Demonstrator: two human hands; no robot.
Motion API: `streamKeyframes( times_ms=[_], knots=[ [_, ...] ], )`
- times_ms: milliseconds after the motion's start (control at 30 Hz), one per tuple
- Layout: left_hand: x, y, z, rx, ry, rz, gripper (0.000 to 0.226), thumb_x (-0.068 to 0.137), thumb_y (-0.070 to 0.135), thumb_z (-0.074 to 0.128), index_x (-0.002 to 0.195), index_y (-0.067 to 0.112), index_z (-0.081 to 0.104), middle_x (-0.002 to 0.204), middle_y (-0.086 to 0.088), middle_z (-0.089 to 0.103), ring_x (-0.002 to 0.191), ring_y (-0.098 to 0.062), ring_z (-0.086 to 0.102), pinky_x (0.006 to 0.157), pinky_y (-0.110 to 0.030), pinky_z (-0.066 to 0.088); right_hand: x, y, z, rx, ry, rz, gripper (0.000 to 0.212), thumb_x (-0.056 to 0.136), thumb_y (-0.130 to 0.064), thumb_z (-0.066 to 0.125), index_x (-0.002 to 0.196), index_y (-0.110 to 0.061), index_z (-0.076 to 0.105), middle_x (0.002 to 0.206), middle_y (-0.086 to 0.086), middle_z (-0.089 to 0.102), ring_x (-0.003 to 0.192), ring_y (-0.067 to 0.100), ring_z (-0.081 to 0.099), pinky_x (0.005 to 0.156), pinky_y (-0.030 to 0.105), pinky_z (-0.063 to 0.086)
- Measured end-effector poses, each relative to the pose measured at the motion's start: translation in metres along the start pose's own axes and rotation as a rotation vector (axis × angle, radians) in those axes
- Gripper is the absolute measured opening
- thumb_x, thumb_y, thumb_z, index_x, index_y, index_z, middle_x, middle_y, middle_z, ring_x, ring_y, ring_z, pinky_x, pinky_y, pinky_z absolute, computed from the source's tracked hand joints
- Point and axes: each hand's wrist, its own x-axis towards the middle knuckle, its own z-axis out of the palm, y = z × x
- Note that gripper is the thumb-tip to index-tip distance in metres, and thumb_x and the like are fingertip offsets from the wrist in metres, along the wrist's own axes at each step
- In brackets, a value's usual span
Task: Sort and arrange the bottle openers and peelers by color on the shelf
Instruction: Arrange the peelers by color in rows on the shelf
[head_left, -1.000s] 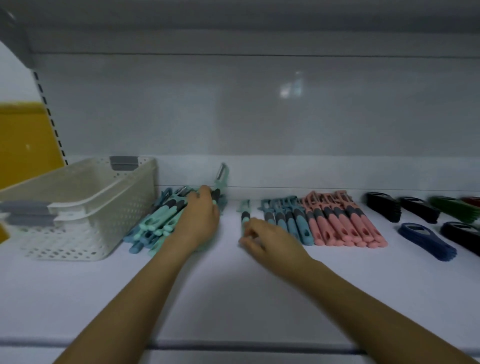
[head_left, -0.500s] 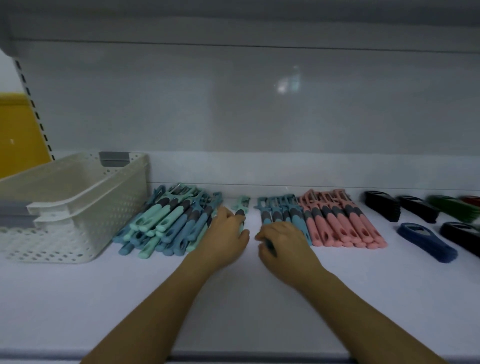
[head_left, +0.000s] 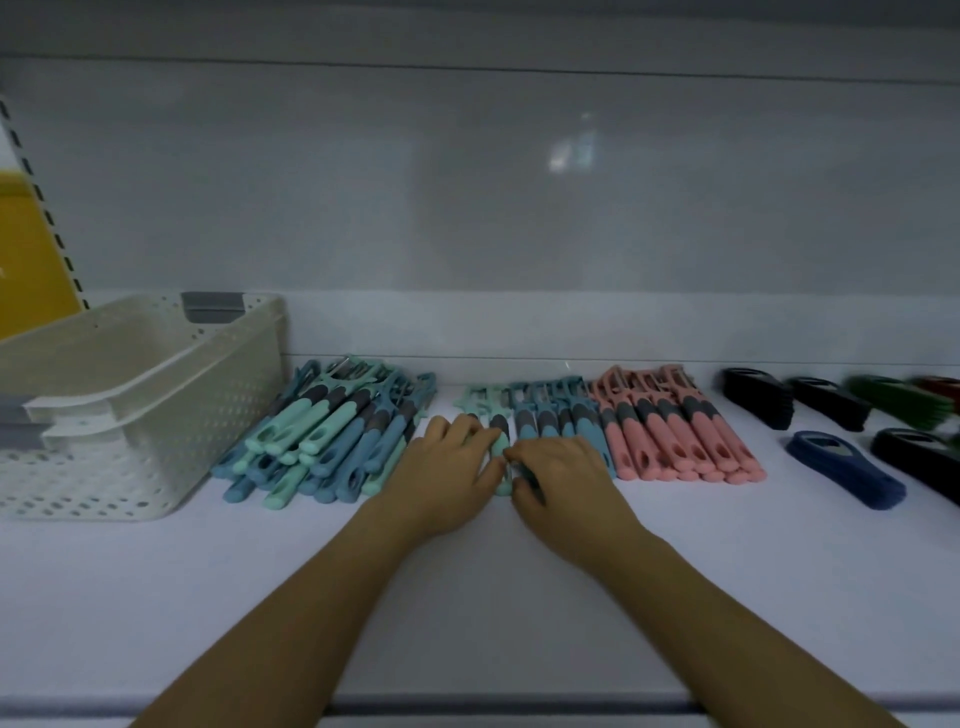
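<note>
Left hand (head_left: 447, 473) now against right hand (head_left: 563, 478), mint peelers (head_left: 483, 405) largely hidden beneath.

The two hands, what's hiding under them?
Under the left hand lie mint peelers, heads poking out behind. The right hand covers the near ends of some blue peelers. Whether the fingers grip anything is hidden.

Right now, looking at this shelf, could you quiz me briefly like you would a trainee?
1. True or false: the pink peelers lie directly right of the blue peelers.
2. The white basket stands: A) left of the mixed pile, B) right of the pink peelers, C) on the blue peelers.
3. Which colour of peeler do the left hand and right hand touch?
Key: 1 true; 2 A; 3 mint, the mint peeler.
</note>
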Motion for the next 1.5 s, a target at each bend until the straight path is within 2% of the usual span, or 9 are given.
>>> streamKeyframes(
  times_ms=[167, 267, 533, 767, 933, 1100, 1233, 1367, 1500],
  knots=[
    [0.006, -0.005, 0.001, 0.029, 0.036, -0.027, 0.088, 0.073, 0.059, -0.011, 0.142, 0.028, 0.034, 0.137, -0.002, 0.041, 0.115, -0.026, 0.036, 0.099, -0.036, 0.034, 0.0, -0.001, -0.001, -0.039, -0.008, 0.017, 0.039, 0.094, -0.02, 0.04, 0.133, -0.022, 0.045, 0.134, -0.005, 0.048, 0.128, 0.014, 0.037, 0.114, 0.034, 0.008],
    [0.001, -0.005, 0.001, -0.102, -0.012, -0.003, 0.056, 0.096, 0.054, 0.018, 0.141, 0.026, 0.035, 0.143, 0.001, 0.036, 0.126, -0.024, 0.03, 0.105, -0.032, 0.027, -0.001, 0.0, -0.002, -0.047, -0.008, 0.051, 0.04, 0.095, -0.02, 0.038, 0.135, -0.023, 0.044, 0.141, -0.008, 0.042, 0.132, 0.01, 0.033, 0.114, 0.032, 0.003],
    [-0.003, -0.005, -0.009, -0.239, -0.031, 0.052, 0.051, 0.1, 0.039, 0.032, 0.146, 0.018, 0.026, 0.155, 0.001, 0.022, 0.14, -0.014, 0.02, 0.111, -0.023, 0.014, -0.001, 0.001, -0.001, 0.007, 0.038, 0.024, 0.033, 0.091, -0.015, 0.044, 0.122, -0.017, 0.054, 0.125, -0.003, 0.056, 0.119, 0.016, 0.047, 0.111, 0.036, 0.017],
    [-0.016, -0.04, -0.036, 0.265, 0.086, -0.427, 0.038, 0.097, 0.031, 0.039, 0.128, 0.011, 0.047, 0.131, -0.011, 0.047, 0.123, -0.027, 0.04, 0.096, -0.035, 0.036, 0.001, -0.006, 0.006, 0.067, 0.208, -0.068, 0.027, 0.077, -0.009, 0.047, 0.097, -0.01, 0.066, 0.093, 0.004, 0.066, 0.088, 0.026, 0.061, 0.099, 0.042, 0.033],
    [-0.018, -0.033, -0.028, 0.261, 0.044, -0.425, 0.043, 0.094, 0.036, 0.044, 0.13, 0.014, 0.04, 0.128, -0.016, 0.047, 0.119, -0.032, 0.045, 0.098, -0.038, 0.033, -0.002, -0.006, 0.007, 0.054, 0.204, -0.1, 0.023, 0.078, -0.005, 0.053, 0.097, -0.01, 0.066, 0.095, 0.004, 0.066, 0.09, 0.024, 0.06, 0.101, 0.04, 0.03],
    [-0.017, -0.034, -0.028, 0.073, 0.104, -0.467, 0.038, 0.083, 0.029, 0.057, 0.117, 0.017, 0.044, 0.114, -0.013, 0.052, 0.109, -0.03, 0.049, 0.091, -0.037, 0.032, -0.003, -0.005, 0.004, 0.065, 0.157, -0.082, 0.02, 0.085, -0.004, 0.053, 0.1, -0.01, 0.065, 0.099, 0.001, 0.064, 0.096, 0.019, 0.055, 0.11, 0.04, 0.025],
    [-0.017, -0.034, -0.024, -0.069, 0.188, -0.464, 0.027, 0.081, 0.021, 0.059, 0.104, 0.017, 0.046, 0.104, -0.007, 0.055, 0.1, -0.026, 0.051, 0.084, -0.036, 0.026, -0.003, -0.003, 0.005, 0.068, 0.133, -0.083, 0.022, 0.088, -0.007, 0.051, 0.106, -0.011, 0.064, 0.107, 0.0, 0.061, 0.104, 0.016, 0.052, 0.109, 0.026, 0.011],
    [-0.021, -0.036, -0.027, -0.165, 0.278, -0.446, 0.016, 0.085, 0.024, 0.055, 0.092, 0.02, 0.042, 0.089, -0.001, 0.059, 0.092, -0.024, 0.055, 0.076, -0.032, 0.018, -0.004, -0.004, 0.003, 0.094, 0.125, -0.074, 0.021, 0.089, -0.008, 0.051, 0.106, -0.012, 0.064, 0.107, -0.001, 0.061, 0.105, 0.014, 0.051, 0.113, 0.03, 0.012],
    [-0.02, -0.04, -0.029, -0.29, 0.414, -0.429, 0.012, 0.089, 0.018, 0.053, 0.089, 0.019, 0.041, 0.091, -0.004, 0.061, 0.09, -0.026, 0.055, 0.079, -0.035, 0.03, -0.005, -0.005, 0.001, 0.109, 0.14, -0.093, 0.022, 0.09, -0.009, 0.051, 0.107, -0.012, 0.064, 0.107, -0.002, 0.061, 0.103, 0.011, 0.049, 0.107, 0.027, 0.022]
  ],
)
